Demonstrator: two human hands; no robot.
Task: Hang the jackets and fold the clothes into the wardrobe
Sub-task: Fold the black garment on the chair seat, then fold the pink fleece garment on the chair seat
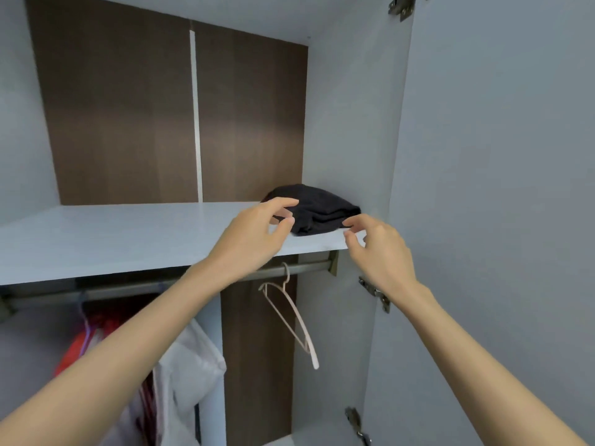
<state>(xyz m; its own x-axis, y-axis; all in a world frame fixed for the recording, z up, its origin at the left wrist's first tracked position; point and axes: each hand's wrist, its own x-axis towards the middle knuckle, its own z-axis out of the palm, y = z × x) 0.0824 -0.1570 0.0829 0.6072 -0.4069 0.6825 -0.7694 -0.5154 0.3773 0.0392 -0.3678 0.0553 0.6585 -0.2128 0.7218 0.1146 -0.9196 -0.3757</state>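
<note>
Fingers (283, 202) of the left hand (254, 230) are loosely curled, with forefinger and thumb apart. They pinch nothing that I can make out. Those of the right hand (383, 252) are half bent too, tips close together, with nothing gripped between them.

A black garment (318, 207) lies folded on the shelf (128, 239), just beyond both sets of fingertips and between them. Its left edge sits behind the left forefinger and thumb. Its front right corner is at the right fingertips, though whether they touch it I cannot tell. It rests near the shelf's front lip.

The step in hand looks like stowing folded clothes. This piece appears set down, and the hands are placed to square it up or let it go. The next move likely calls for a light push on both corners to seat the fold deeper. The fingers then need to come away flat so they do not drag the soft layers open.

Below the fingers a rail (309, 269) carries an empty hanger (296, 313). Under the left forearm a white jacket (190, 358) and a red garment (80, 346) hang, so the hanging seems partly done.
</note>
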